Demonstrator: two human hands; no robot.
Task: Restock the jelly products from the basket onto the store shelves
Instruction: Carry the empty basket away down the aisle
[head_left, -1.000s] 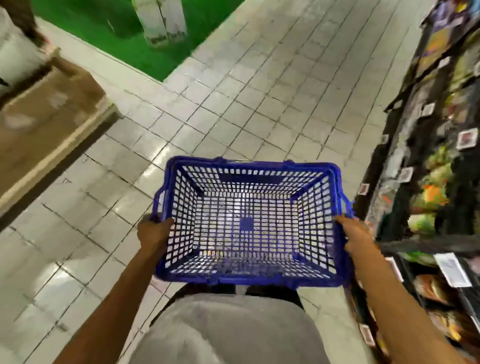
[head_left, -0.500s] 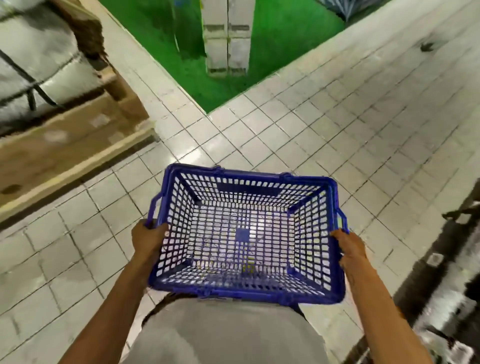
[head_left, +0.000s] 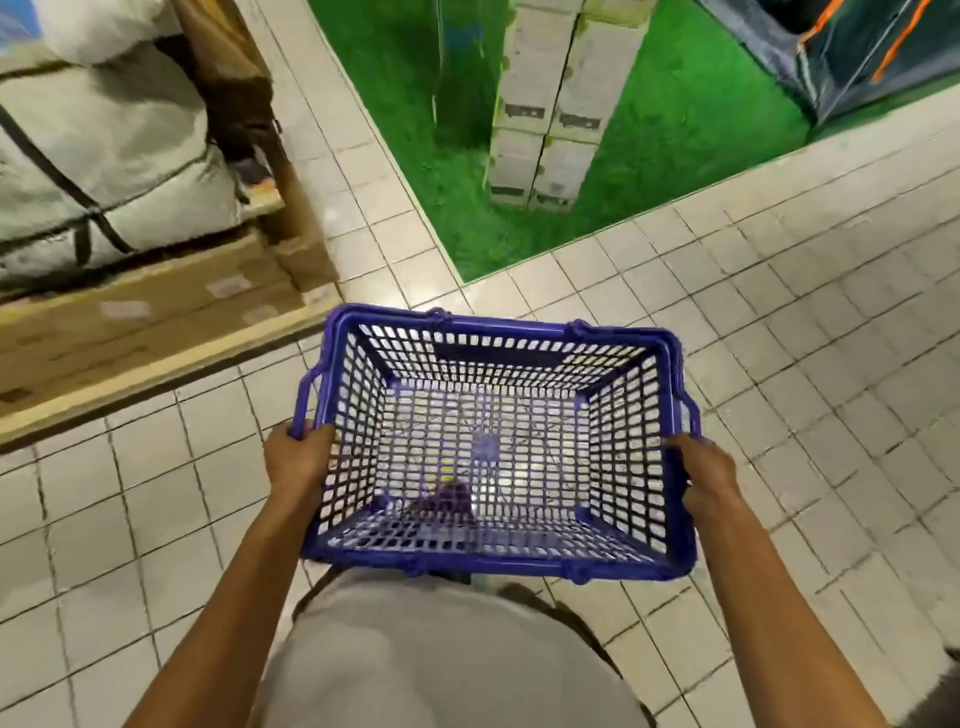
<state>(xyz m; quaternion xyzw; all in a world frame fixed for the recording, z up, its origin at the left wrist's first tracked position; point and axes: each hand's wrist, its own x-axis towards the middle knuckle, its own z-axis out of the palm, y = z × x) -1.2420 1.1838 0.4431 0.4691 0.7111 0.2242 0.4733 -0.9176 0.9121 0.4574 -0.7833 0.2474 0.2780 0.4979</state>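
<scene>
Tiled floor (head_left: 779, 364) under blue basket (head_left: 519, 326) between left grip (head_left: 298, 457) and right grip (head_left: 709, 473)

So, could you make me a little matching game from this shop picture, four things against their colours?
Things:
1. basket
2. mat
3. pallet
4. floor tiles

Colours:
a. green
b. pale grey-white
c. blue
d. tan brown

Pairs: 1-c, 2-a, 3-d, 4-b.
</scene>
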